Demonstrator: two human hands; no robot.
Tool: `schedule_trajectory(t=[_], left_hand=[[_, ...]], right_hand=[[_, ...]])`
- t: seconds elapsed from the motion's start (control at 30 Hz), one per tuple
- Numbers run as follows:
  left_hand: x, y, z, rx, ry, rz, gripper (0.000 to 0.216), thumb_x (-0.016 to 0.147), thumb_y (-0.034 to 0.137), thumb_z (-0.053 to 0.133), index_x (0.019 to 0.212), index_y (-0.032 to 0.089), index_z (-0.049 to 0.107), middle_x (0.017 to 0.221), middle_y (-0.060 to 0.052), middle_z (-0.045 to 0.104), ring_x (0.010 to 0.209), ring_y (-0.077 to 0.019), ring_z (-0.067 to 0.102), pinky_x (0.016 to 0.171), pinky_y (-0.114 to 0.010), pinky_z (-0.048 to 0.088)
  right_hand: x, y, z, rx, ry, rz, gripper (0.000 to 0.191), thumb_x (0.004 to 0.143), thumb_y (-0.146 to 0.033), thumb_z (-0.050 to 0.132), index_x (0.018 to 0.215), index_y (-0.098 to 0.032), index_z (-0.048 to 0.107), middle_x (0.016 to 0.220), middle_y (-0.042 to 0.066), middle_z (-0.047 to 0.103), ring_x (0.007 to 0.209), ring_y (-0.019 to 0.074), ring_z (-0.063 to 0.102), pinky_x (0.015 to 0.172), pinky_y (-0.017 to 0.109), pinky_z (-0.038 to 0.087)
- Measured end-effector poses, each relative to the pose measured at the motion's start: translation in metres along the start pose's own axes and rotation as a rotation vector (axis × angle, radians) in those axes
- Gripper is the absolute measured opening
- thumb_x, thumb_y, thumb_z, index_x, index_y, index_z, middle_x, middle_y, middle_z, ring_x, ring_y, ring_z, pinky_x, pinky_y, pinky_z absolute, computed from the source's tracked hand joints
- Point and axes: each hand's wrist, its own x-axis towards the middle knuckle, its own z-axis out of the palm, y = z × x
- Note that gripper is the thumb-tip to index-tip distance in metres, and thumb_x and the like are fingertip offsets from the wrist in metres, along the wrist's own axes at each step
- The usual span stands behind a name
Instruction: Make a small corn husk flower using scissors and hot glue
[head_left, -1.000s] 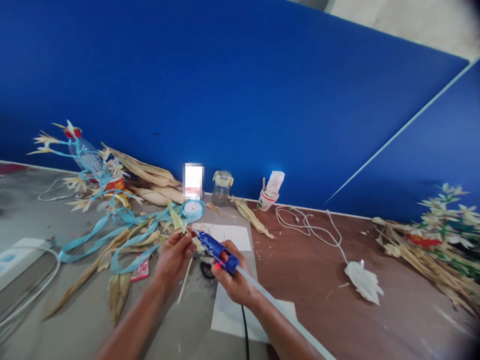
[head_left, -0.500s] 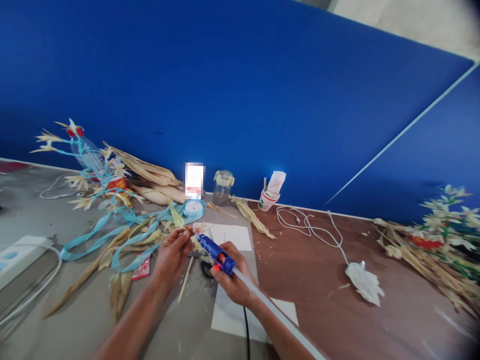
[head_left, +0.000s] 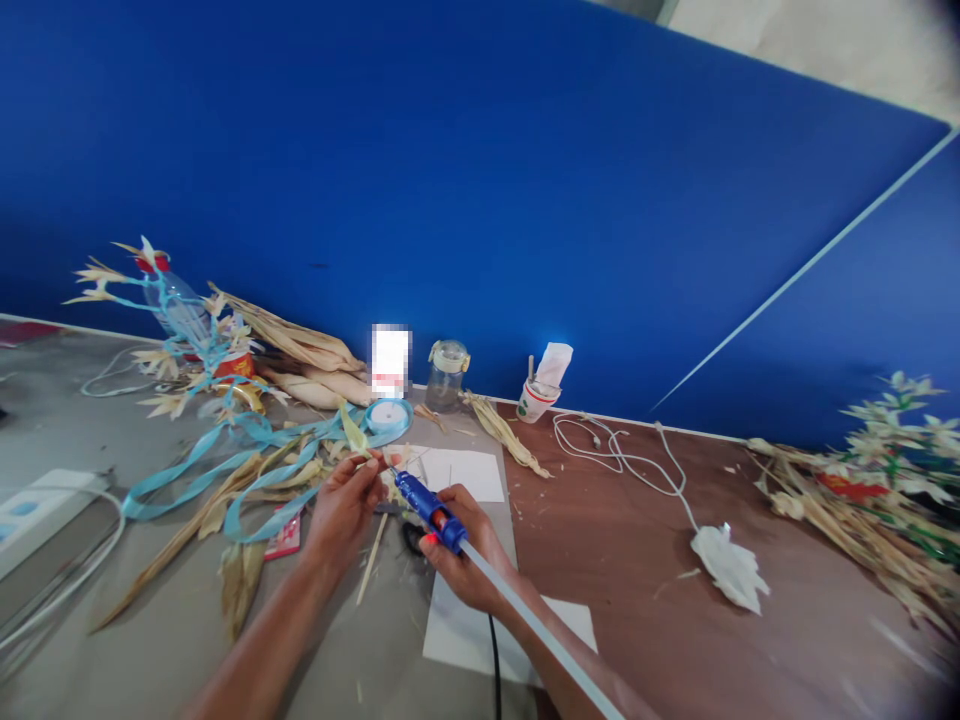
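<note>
My right hand (head_left: pixel 466 555) is wrapped round a blue hot glue gun (head_left: pixel 429 508), with a long pale glue stick (head_left: pixel 529 612) running out of its back end. Its nozzle points up and left, close to the fingertips of my left hand (head_left: pixel 352 500). Those fingers are pinched on a pale green-yellow piece of corn husk (head_left: pixel 352 430) that stands upright above them. Whether the nozzle touches the husk I cannot tell. Under the glue gun lies a black-handled tool (head_left: pixel 412 538), partly hidden.
Blue ribbon (head_left: pixel 262 500) and dried husks (head_left: pixel 180 535) cover the left side, near a ribbon spool (head_left: pixel 388 415). A glass jar (head_left: pixel 448 375) and a paper cup (head_left: pixel 536 400) stand at the blue partition. White paper (head_left: pixel 469 630), a power strip (head_left: pixel 45 515) and a white cable (head_left: pixel 637 460) lie around.
The glue gun has shifted very slightly to the left in my right hand. My left hand keeps its pinch on the husk, almost unmoved.
</note>
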Motion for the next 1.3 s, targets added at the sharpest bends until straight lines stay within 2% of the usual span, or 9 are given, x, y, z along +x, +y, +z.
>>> schedule_trajectory(t=[0.6,0.83,1.13,1.23,1.3], left_hand=[[0.003,-0.002,-0.002,-0.007,-0.013,-0.01,0.019,0.063,0.022,0.073,0.076,0.014,0.061,0.071,0.0,0.066,0.041,-0.0004,0.036,0.043,-0.016,0.035],[0.007,-0.003,-0.007,-0.019,-0.019,0.003,0.018,0.066,0.022,0.072,0.078,0.014,0.06,0.078,-0.004,0.07,0.039,0.0,0.036,0.043,-0.015,0.036],[0.01,-0.005,-0.012,-0.115,0.025,-0.065,0.014,0.061,0.016,0.072,0.072,0.013,0.063,0.061,0.002,0.056,0.048,-0.0042,0.046,0.045,-0.015,0.039],[0.004,-0.004,-0.006,-0.068,-0.018,-0.06,0.02,0.062,0.019,0.073,0.08,0.014,0.066,0.058,0.004,0.052,0.049,-0.0047,0.045,0.047,-0.016,0.039],[0.0,-0.003,-0.003,0.005,-0.033,-0.031,0.027,0.061,0.021,0.074,0.087,0.014,0.066,0.062,0.003,0.055,0.053,-0.0051,0.047,0.05,-0.016,0.04]], right_hand=[[0.0,-0.001,0.0,-0.032,-0.001,0.0,0.012,0.077,-0.028,0.055,0.075,-0.019,0.049,0.085,0.006,0.049,0.075,0.0167,0.052,0.068,0.029,0.047],[0.0,-0.002,-0.001,-0.034,-0.005,0.013,0.013,0.078,-0.03,0.054,0.074,-0.019,0.049,0.085,0.005,0.047,0.077,0.017,0.052,0.069,0.03,0.047],[0.001,-0.002,0.0,-0.037,0.056,0.021,0.015,0.079,-0.031,0.052,0.075,-0.018,0.05,0.086,0.006,0.047,0.077,0.0172,0.053,0.07,0.03,0.046],[0.001,-0.002,0.001,-0.039,0.087,0.037,0.014,0.079,-0.03,0.052,0.074,-0.018,0.049,0.086,0.007,0.048,0.076,0.0166,0.052,0.069,0.03,0.046],[0.001,-0.002,0.002,-0.042,0.099,0.048,0.014,0.079,-0.03,0.052,0.074,-0.017,0.049,0.086,0.007,0.048,0.075,0.0164,0.052,0.069,0.03,0.046]])
